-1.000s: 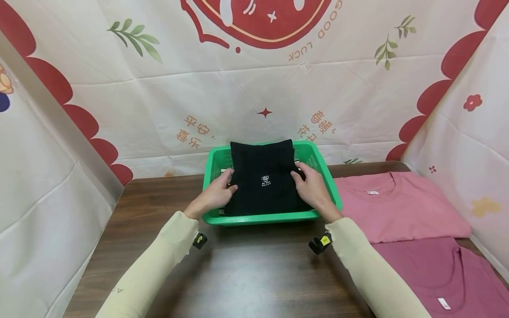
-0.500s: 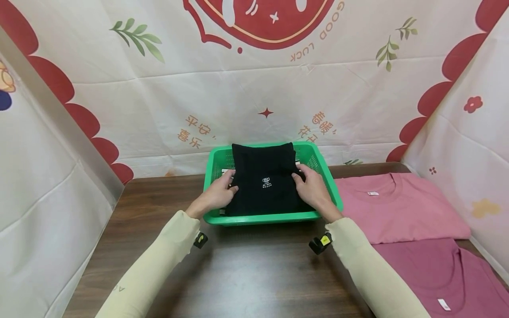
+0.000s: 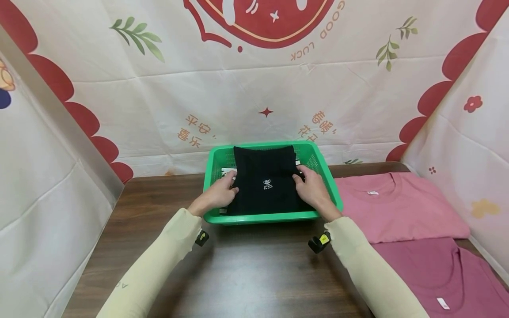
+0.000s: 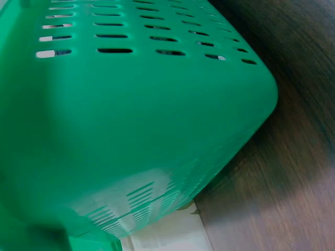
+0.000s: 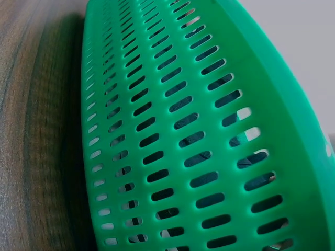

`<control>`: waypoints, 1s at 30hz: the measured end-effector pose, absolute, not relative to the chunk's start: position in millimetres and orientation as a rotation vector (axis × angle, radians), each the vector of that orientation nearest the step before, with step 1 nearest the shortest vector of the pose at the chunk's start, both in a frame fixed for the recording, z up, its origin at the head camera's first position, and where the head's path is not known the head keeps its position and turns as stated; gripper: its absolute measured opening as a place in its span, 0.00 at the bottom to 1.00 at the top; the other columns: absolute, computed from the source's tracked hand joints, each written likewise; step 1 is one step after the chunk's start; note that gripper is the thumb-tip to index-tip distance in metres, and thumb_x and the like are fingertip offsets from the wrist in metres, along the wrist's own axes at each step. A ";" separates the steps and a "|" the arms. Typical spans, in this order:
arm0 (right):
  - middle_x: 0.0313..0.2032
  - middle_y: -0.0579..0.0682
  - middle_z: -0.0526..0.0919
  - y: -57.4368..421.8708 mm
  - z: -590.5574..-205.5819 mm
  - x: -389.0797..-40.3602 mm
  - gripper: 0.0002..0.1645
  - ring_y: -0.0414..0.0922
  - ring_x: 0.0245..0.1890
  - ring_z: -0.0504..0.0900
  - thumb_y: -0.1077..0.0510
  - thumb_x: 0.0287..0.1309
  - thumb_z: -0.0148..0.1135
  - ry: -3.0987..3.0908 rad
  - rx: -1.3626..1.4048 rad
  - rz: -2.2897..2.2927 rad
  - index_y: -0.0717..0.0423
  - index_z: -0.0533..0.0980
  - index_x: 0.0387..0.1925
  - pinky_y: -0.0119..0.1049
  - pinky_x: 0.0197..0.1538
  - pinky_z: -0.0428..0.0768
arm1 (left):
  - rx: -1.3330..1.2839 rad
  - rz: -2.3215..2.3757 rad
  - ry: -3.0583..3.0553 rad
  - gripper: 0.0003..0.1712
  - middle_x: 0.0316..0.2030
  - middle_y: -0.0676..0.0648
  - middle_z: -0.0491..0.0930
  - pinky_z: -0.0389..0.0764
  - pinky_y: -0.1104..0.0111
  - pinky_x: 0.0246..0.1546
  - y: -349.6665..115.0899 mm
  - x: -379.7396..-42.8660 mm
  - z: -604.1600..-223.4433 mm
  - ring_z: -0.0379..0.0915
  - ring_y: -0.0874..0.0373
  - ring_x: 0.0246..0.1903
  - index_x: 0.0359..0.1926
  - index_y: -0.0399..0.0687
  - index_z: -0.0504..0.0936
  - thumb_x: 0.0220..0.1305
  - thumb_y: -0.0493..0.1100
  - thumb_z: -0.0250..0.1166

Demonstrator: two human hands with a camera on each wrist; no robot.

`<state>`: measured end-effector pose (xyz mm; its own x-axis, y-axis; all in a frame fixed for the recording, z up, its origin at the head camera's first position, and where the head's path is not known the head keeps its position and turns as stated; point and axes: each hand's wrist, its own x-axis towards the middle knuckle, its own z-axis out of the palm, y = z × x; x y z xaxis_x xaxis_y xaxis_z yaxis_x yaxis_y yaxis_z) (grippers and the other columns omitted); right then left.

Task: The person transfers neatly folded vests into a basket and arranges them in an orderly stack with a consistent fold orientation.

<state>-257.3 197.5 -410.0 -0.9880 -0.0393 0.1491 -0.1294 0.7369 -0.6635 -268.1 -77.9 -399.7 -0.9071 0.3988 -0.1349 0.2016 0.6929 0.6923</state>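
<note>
A folded black T-shirt (image 3: 264,196) with a small white print lies in the green plastic basket (image 3: 274,217), its back edge reaching up toward the rear rim. At its left side, my left hand (image 3: 220,191) pinches the edge between thumb and fingers. My right hand (image 3: 312,186) holds the opposite edge in the same way, where the cloth bunches a little. Light patterned items (image 3: 228,170) peek out beneath the shirt. Both wrist views show only the basket's slotted outer wall (image 4: 141,120) and the wood table; the hands are hidden there.
To the right lie a pink T-shirt (image 3: 401,207) and a mauve T-shirt (image 3: 433,269), spread flat with neck labels showing. A printed white cloth (image 3: 246,92) hangs behind the wooden table (image 3: 254,274), with more cloth at both sides.
The black shirt's back edge has sunk slightly lower in the basket. Both hands stay at its sides, with the left shifting very slightly right.
</note>
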 end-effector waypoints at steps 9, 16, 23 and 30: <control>0.62 0.67 0.69 197.6 -411.4 -257.8 0.27 0.61 0.58 0.69 0.56 0.69 0.47 -2.870 0.109 1.068 0.63 0.63 0.66 0.61 0.58 0.70 | 0.505 0.983 2.633 0.28 0.64 0.33 0.66 0.67 0.49 0.61 -75.4 -270.5 -402.7 0.62 0.46 0.63 0.68 0.43 0.57 0.69 0.38 0.49; 0.60 0.67 0.72 196.7 -411.5 -258.6 0.26 0.60 0.55 0.72 0.57 0.68 0.48 -2.867 0.108 1.048 0.62 0.66 0.64 0.60 0.56 0.71 | 0.506 0.978 2.629 0.29 0.64 0.32 0.66 0.67 0.49 0.61 -75.1 -271.1 -405.2 0.62 0.46 0.62 0.70 0.42 0.55 0.69 0.38 0.49; 0.60 0.68 0.71 197.0 -411.1 -258.8 0.27 0.61 0.55 0.71 0.57 0.68 0.47 -2.900 0.110 1.014 0.64 0.64 0.65 0.60 0.57 0.71 | 0.464 0.974 2.619 0.30 0.65 0.33 0.65 0.68 0.49 0.61 -74.2 -270.2 -407.2 0.61 0.45 0.63 0.71 0.42 0.53 0.70 0.38 0.47; 0.63 0.67 0.69 196.2 -410.9 -259.0 0.28 0.61 0.57 0.70 0.57 0.69 0.46 -2.943 0.095 1.005 0.64 0.62 0.67 0.60 0.57 0.70 | 0.428 0.968 2.624 0.29 0.63 0.35 0.68 0.71 0.52 0.57 -72.3 -268.6 -406.4 0.65 0.46 0.60 0.70 0.42 0.55 0.69 0.36 0.47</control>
